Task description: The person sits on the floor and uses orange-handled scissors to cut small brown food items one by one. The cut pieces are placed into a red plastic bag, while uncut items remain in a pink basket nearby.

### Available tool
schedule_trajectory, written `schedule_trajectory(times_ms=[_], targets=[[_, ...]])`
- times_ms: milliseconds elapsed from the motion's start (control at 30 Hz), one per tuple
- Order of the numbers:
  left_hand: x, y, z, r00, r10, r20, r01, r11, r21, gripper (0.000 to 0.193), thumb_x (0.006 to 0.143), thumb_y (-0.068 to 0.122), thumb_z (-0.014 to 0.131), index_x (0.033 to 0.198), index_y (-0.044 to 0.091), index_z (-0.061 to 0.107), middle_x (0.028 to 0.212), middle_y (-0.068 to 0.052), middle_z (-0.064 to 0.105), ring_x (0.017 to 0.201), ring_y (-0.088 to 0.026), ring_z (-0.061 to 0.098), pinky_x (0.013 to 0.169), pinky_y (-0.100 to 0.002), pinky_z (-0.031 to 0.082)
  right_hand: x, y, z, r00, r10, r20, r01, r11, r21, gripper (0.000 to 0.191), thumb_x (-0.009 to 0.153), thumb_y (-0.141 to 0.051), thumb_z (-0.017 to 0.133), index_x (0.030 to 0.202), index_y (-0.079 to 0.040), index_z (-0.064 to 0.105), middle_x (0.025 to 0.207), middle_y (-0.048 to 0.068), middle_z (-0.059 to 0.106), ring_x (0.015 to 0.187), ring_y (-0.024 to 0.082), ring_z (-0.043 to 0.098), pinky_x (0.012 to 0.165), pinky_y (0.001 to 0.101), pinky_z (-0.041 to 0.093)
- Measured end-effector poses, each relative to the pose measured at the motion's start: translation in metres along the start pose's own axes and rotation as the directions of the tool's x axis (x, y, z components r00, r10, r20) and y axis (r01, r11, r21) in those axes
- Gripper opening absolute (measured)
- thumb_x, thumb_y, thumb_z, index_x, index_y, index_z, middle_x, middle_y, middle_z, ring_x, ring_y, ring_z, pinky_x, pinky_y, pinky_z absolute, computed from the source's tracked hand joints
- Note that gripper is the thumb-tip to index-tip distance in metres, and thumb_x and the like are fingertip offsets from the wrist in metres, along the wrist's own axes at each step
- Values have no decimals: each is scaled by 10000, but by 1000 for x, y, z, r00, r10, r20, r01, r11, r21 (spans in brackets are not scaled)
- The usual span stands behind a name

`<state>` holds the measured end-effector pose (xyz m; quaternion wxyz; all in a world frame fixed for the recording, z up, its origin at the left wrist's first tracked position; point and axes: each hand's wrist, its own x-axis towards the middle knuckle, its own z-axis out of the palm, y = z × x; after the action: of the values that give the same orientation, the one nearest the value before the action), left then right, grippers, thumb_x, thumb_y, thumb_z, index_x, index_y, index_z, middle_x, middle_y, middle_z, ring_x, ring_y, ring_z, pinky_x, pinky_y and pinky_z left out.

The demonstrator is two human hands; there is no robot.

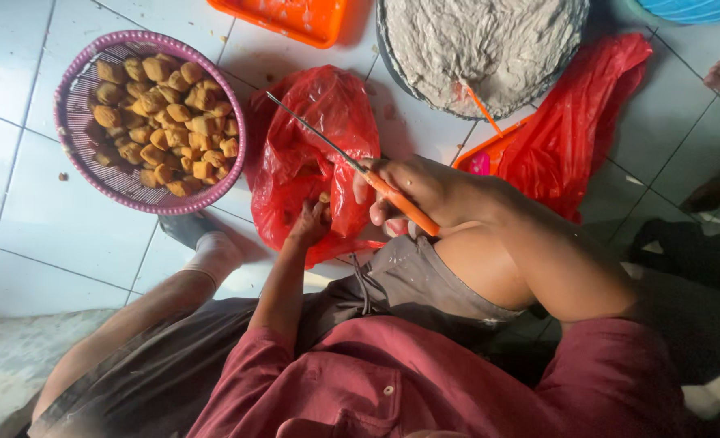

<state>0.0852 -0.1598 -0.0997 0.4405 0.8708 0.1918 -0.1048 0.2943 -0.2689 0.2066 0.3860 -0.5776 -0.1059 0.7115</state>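
Your right hand [425,191] is clamped on the orange-handled knife [352,166] above the red bag [311,146]; your left hand [309,223] pinches 1 tofu piece [324,197] inside it

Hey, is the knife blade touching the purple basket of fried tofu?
Apart. In the head view the knife, held in the right hand, has its tip over the red plastic bag, with bare floor tile showing between it and the purple basket.

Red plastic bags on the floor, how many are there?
2. One red plastic bag lies beside the purple woven basket, with the left hand reaching into it. The other red plastic bag lies right of the grey-filled round basin. More may be hidden.
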Motion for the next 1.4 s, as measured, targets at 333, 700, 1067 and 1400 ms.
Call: schedule_trajectory(times_ms=[333, 700, 1067, 1400], targets=[[-18, -6, -24, 871, -401, 284, 211, 827, 521, 337, 919, 211, 590, 1239, 121, 645, 1239, -186, 664, 1126, -356, 676, 911, -470, 569, 18, -1, 6, 977, -204, 64, 210, 863, -458, 225, 1030, -254, 481, 1026, -63, 599, 859, 55, 724, 646, 145, 623, 603, 323, 533], [20, 35, -71, 983, -104, 149, 121, 986, -113, 383, 941, 406, 681, 1067, 44, 669, 933, -154, 732, 869, -295, 722, 747, -454, 589, 13, -12, 27, 971, -221, 87, 183, 467, -865, 239, 933, -279, 648, 1063, -79, 641, 969, 65, 819, 881, 221, 779, 751, 383, 567], [26, 100, -128, 931, 163, -326, -364, 391, -846, 359, 1065, 317, 585, 1314, 60, 554, 1151, -43, 568, 1072, -126, 551, 912, -287, 493, 11, 9, 8, 953, -295, 63, 290, 839, -460, 115, 955, -140, 629, 927, -35, 590, 726, 3, 603, 555, 73, 526, 487, 249, 432], [1, 112, -211, 944, 25, -329, -316, -219, -923, 407, 980, 311, 565, 1300, 66, 512, 1098, -88, 583, 937, -189, 593, 803, -348, 547, 3, 15, -5, 932, -72, 354, 157, 964, -216, 491, 894, -435, 585, 1131, -7, 545, 668, 49, 549, 589, 109, 484, 547, 256, 389]])
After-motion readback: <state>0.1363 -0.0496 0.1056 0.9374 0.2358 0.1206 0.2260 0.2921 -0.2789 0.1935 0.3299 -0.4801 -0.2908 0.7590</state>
